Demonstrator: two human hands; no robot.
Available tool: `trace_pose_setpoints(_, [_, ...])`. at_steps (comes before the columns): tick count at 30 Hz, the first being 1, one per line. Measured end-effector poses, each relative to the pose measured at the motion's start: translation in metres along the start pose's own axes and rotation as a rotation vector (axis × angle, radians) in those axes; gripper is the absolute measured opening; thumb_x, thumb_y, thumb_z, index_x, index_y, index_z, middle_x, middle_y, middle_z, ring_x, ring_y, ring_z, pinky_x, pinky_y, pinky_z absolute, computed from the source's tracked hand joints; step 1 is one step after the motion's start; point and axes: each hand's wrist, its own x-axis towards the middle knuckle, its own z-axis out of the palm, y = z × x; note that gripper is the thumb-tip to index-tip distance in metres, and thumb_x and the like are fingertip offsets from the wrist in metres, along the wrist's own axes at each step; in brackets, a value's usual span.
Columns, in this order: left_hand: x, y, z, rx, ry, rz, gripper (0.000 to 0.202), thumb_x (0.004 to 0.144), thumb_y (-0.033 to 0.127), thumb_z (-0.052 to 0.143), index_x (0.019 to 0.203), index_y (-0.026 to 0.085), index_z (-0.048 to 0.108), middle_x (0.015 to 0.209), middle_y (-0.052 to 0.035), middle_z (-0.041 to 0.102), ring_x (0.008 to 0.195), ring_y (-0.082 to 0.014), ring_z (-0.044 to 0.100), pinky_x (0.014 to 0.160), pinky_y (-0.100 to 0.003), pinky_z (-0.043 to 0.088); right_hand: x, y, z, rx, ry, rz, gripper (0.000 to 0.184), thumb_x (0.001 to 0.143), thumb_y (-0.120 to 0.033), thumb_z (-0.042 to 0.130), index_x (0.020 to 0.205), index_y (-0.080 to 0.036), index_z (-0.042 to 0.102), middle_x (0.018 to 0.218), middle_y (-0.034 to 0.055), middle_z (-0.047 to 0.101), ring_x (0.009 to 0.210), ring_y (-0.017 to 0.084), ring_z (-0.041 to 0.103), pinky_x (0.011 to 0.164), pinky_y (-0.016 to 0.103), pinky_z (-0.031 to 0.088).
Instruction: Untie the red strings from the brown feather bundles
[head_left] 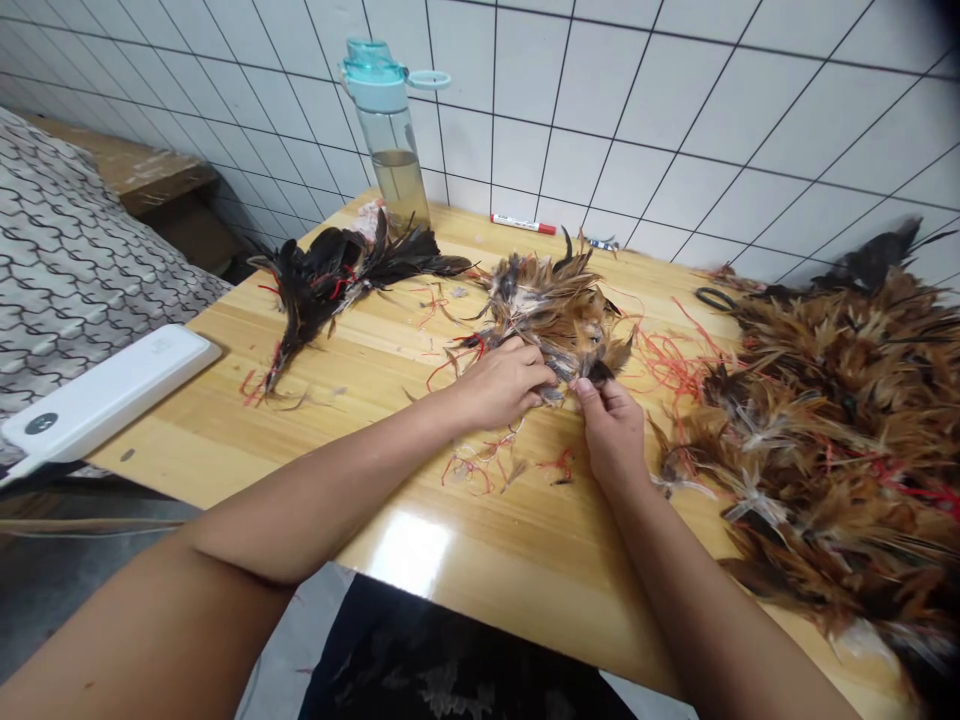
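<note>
A loose pile of brown and grey feathers (551, 295) lies mid-table in front of me. My left hand (502, 385) rests at its near edge, fingers curled down and closed on some greyish feathers; the fingertips are partly hidden. Just to the right, my right hand (616, 425) pinches a small dark feather (600, 371) between thumb and forefinger. Scraps of red and white thread (476, 470) are scattered on the wooden table (480, 560) below my hands.
A big heap of tied brown feather bundles (847, 400) covers the right side, beside tangled red string (675, 355). Black feather bundles (322, 275), a water bottle (394, 150) and a red-capped marker (523, 224) are farther back. A white plastic device (112, 395) sits at the left edge.
</note>
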Motion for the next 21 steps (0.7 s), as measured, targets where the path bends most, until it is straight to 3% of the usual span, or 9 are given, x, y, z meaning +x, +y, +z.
trace_pose_setpoints(7, [0.001,-0.006,0.010,0.000,0.058,0.017,0.015,0.086,0.021,0.055,0.089,0.018,0.069,0.091,-0.0063,0.062,0.092,-0.0201,0.048,0.084,-0.032,0.040,-0.001,-0.001,-0.001,-0.110,-0.005,-0.044,0.027,0.080,-0.043,0.058,0.072,-0.017,0.062,0.064,-0.0007,0.059,0.062,0.012,0.048,0.061,0.026,0.039])
trace_pose_setpoints(13, [0.003,-0.006,0.004,-0.024,0.100,0.006,0.017,0.089,0.021,0.048,0.085,0.016,0.064,0.088,-0.0069,0.063,0.090,-0.0193,0.050,0.087,-0.033,0.039,-0.002,-0.004,-0.001,-0.149,-0.005,-0.057,0.027,0.080,-0.042,0.056,0.072,-0.017,0.062,0.061,-0.0008,0.057,0.059,0.012,0.045,0.057,0.024,0.037])
trace_pose_setpoints(16, [0.003,-0.003,-0.002,-0.063,0.062,-0.004,0.017,0.090,0.022,0.046,0.085,0.016,0.060,0.086,-0.0067,0.063,0.088,-0.0188,0.053,0.086,-0.033,0.040,-0.002,-0.004,-0.001,-0.177,0.001,-0.065,0.027,0.080,-0.042,0.055,0.071,-0.018,0.061,0.059,-0.0012,0.055,0.059,0.012,0.044,0.057,0.025,0.037])
trace_pose_setpoints(21, [0.002,0.004,-0.009,-0.079,-0.060,-0.052,0.017,0.092,0.022,0.041,0.090,0.016,0.057,0.083,-0.0062,0.063,0.078,-0.0180,0.056,0.072,-0.029,0.041,-0.001,-0.004,-0.001,-0.200,0.030,-0.065,0.028,0.080,-0.042,0.055,0.066,-0.018,0.057,0.059,-0.0014,0.053,0.059,0.012,0.044,0.057,0.025,0.037])
